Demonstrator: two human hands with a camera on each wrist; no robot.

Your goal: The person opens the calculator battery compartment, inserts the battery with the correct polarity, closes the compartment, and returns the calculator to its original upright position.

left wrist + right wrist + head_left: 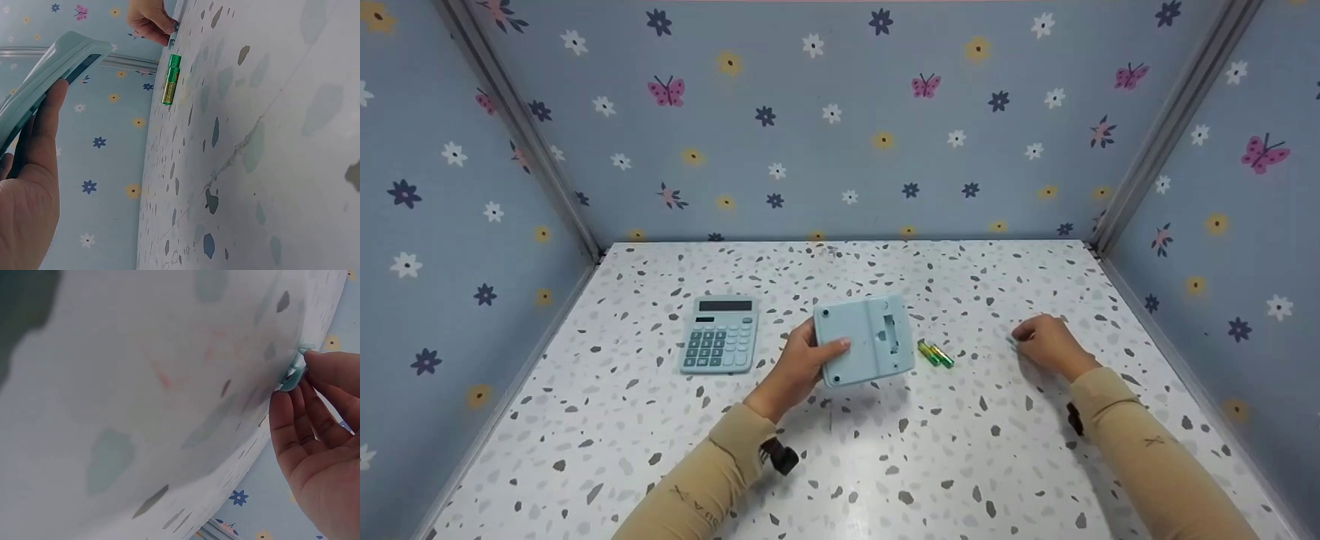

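My left hand [793, 369] grips a light blue calculator [855, 364] by its left side, thumb on the back face. The back is turned up toward the head view, and its battery compartment [890, 334] is uncovered and looks vacant. Two green and gold batteries [936, 355] lie side by side on the table, just right of this calculator. Farther right, my right hand [1051, 346] is low at the tabletop. In the right wrist view, its thumb and fingers pinch a small light blue battery cover [292, 378], largely hidden by the hand in the head view.
A second light blue calculator [718, 337] lies face up on the left of the speckled white table [840, 487]. Blue flower-patterned panels [840, 150] enclose the back and both sides, with metal posts [521, 135] at the corners.
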